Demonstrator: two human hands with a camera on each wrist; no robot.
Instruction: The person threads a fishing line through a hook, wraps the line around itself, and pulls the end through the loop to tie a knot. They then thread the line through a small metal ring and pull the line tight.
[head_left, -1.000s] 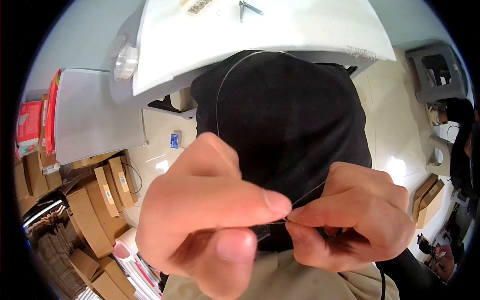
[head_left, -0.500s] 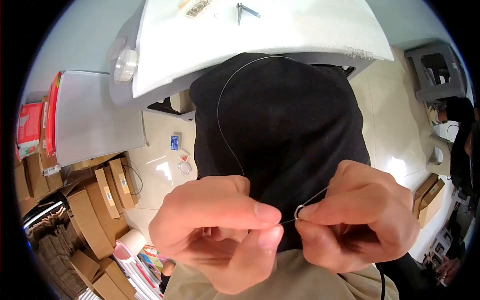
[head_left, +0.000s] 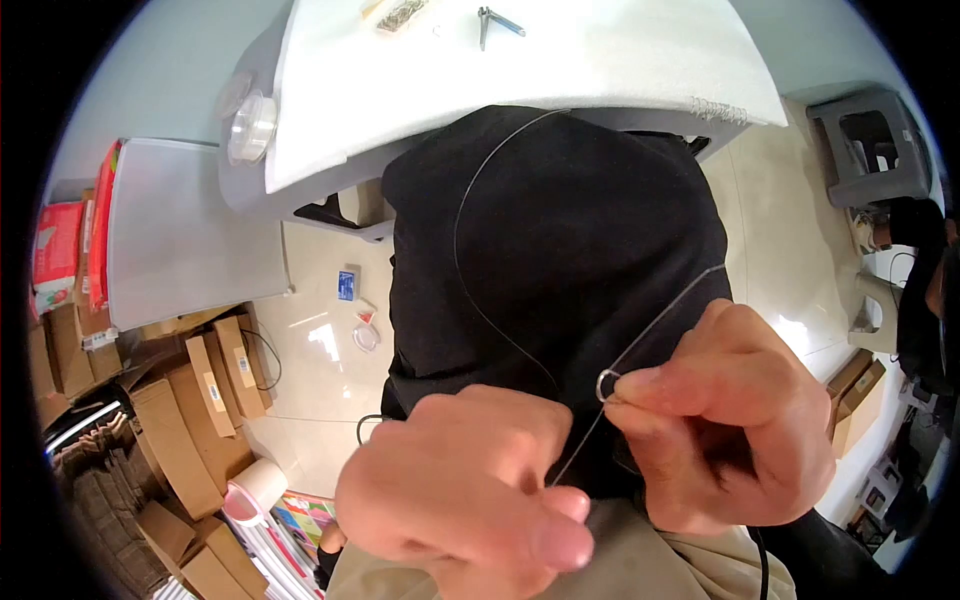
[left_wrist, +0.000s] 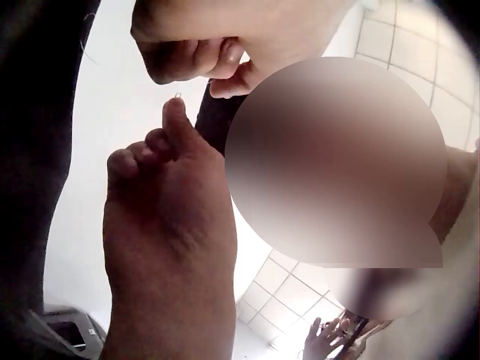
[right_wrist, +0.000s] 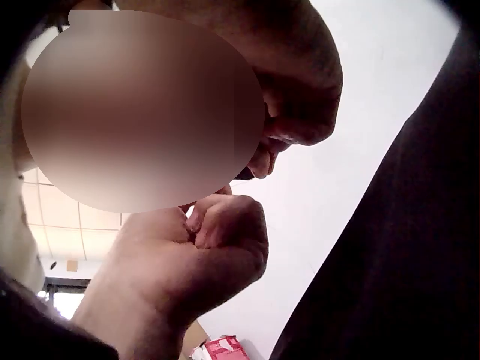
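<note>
A small metal ring (head_left: 602, 386) sticks out from the fingertips of my right hand (head_left: 735, 420), which pinches it between thumb and forefinger. A thin, clear line (head_left: 655, 325) runs down past the ring to my left hand (head_left: 470, 480). The left thumb and forefinger pinch that line, below and left of the ring. More of the line curves in a wide loop over the black cloth (head_left: 590, 210) on the lap. The left wrist view shows the ring at the raised fingertip of the right hand (left_wrist: 172, 195). In the right wrist view the left hand (right_wrist: 217, 247) is curled.
On the white-covered table (head_left: 620, 70) lie a nail clipper (head_left: 498, 22) and an open box of small metal pieces (head_left: 403, 14). Thin strands (head_left: 720, 107) lie along its right edge. Round clear containers (head_left: 253, 127) stand at its left. Cardboard boxes (head_left: 180, 440) fill the lower left.
The left hand has moved down and away from the right hand, turning its back upward, and the line between them has lengthened. The ring shows more plainly at the right fingertips.
</note>
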